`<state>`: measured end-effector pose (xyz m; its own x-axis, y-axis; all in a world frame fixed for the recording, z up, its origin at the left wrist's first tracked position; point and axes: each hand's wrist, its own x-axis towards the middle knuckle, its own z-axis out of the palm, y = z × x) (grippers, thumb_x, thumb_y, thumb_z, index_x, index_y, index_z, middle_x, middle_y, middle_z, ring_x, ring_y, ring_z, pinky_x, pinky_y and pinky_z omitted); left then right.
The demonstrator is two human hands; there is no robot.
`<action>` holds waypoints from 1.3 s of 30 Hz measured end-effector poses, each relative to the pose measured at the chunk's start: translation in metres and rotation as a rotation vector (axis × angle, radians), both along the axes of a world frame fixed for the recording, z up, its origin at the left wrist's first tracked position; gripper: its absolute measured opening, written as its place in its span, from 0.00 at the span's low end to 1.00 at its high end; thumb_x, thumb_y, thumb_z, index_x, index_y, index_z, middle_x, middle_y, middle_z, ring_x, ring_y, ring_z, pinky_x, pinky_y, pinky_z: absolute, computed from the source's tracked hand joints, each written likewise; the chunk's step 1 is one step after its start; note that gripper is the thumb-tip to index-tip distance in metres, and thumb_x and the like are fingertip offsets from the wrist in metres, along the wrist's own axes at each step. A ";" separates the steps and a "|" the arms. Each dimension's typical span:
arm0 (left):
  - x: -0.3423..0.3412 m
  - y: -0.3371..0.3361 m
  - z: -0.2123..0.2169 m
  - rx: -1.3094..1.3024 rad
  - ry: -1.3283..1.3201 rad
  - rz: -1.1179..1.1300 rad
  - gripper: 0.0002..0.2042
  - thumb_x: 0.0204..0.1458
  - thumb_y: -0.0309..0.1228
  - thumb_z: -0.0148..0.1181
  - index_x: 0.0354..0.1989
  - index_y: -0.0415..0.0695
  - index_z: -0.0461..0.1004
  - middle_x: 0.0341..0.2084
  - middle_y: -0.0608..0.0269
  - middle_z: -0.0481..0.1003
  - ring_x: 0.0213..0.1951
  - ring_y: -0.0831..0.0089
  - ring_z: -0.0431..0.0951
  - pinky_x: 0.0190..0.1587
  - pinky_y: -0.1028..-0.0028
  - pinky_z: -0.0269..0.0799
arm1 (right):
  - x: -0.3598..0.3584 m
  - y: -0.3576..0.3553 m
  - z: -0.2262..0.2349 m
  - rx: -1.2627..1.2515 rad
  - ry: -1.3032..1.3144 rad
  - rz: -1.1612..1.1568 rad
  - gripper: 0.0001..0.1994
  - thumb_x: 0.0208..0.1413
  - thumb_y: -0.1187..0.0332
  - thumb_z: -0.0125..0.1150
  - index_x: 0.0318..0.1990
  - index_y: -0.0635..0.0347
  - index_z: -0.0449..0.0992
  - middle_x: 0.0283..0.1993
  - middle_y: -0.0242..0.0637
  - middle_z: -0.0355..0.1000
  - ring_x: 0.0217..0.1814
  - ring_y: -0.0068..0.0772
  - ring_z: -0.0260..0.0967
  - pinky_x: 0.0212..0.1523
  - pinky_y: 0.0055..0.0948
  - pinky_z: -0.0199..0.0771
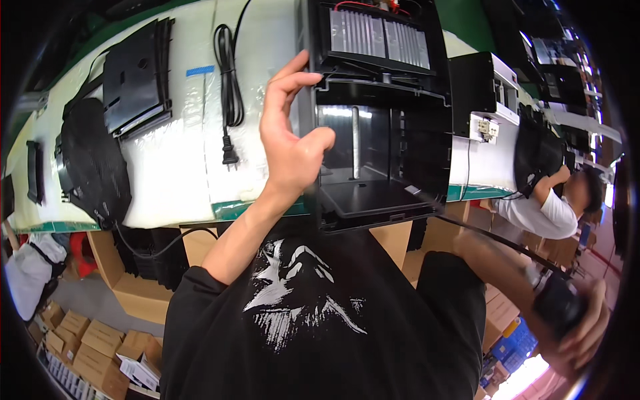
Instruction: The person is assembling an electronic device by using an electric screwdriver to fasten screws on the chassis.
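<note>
In front of me on the bench stands an open black box-shaped housing [383, 147], with a hollow compartment facing me and metal fins [380, 40] in its upper part. My left hand [290, 133] grips its left wall, fingertips at the upper edge and thumb bent over the side. Out to the lower right, away from the bench, my right hand [587, 330] is curled round a dark object [560, 303]. Motion smears that object, so its kind is unclear. A thin dark strip or cord [500, 241] runs from near the housing's lower right corner toward it.
Left on the bench lie a coiled power cord [229, 87], stacked black panels [137, 77] and a black mesh-covered part [97, 160]. A black-and-white unit [483, 87] stands right of the housing. Beyond it a co-worker [557, 207] sits. Cardboard boxes [100, 343] are below left.
</note>
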<state>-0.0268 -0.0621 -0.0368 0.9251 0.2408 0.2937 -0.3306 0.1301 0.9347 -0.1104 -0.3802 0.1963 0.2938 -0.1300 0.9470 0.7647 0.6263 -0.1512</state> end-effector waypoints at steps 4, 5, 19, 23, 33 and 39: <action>0.005 -0.006 -0.003 -0.097 -0.004 -0.059 0.25 0.26 0.15 0.48 0.42 0.39 0.66 0.55 0.47 0.61 0.55 0.61 0.63 0.59 0.68 0.55 | 0.012 0.082 0.004 0.137 -0.428 0.222 0.05 0.44 0.77 0.58 0.21 0.67 0.71 0.22 0.38 0.70 0.17 0.30 0.69 0.20 0.20 0.77; 0.006 -0.007 -0.003 -0.097 -0.003 -0.067 0.25 0.26 0.15 0.48 0.42 0.39 0.66 0.55 0.48 0.61 0.55 0.61 0.63 0.59 0.68 0.55 | 0.035 0.134 -0.010 -0.052 -0.149 0.213 0.11 0.47 0.76 0.55 0.37 0.66 0.63 0.24 0.39 0.67 0.18 0.30 0.67 0.18 0.24 0.75; 0.000 0.002 -0.016 -0.060 0.003 0.007 0.24 0.26 0.17 0.49 0.40 0.41 0.68 0.53 0.52 0.64 0.53 0.63 0.65 0.56 0.70 0.57 | 0.007 0.155 -0.071 -0.809 0.531 0.101 0.20 0.42 0.77 0.63 0.44 0.64 0.63 0.21 0.33 0.67 0.17 0.26 0.67 0.25 0.18 0.76; 0.001 0.002 -0.002 -0.019 -0.045 -0.034 0.29 0.23 0.15 0.46 0.44 0.37 0.66 0.55 0.47 0.61 0.57 0.61 0.62 0.60 0.68 0.55 | -0.009 0.108 -0.055 -0.796 0.543 0.100 0.18 0.43 0.74 0.60 0.43 0.66 0.64 0.22 0.36 0.67 0.18 0.30 0.67 0.25 0.21 0.76; 0.003 -0.001 -0.010 -0.078 -0.025 -0.012 0.24 0.26 0.16 0.49 0.41 0.40 0.68 0.53 0.49 0.63 0.53 0.63 0.65 0.57 0.70 0.56 | 0.001 0.162 -0.097 -0.774 0.640 0.165 0.18 0.44 0.66 0.51 0.41 0.69 0.65 0.25 0.43 0.68 0.22 0.39 0.68 0.26 0.27 0.75; 0.000 -0.002 -0.011 -0.082 -0.023 -0.001 0.25 0.26 0.15 0.48 0.41 0.40 0.67 0.53 0.49 0.63 0.54 0.63 0.65 0.57 0.70 0.55 | -0.003 0.172 -0.107 -0.769 0.675 0.212 0.20 0.45 0.61 0.45 0.40 0.71 0.66 0.26 0.47 0.69 0.24 0.44 0.69 0.27 0.31 0.74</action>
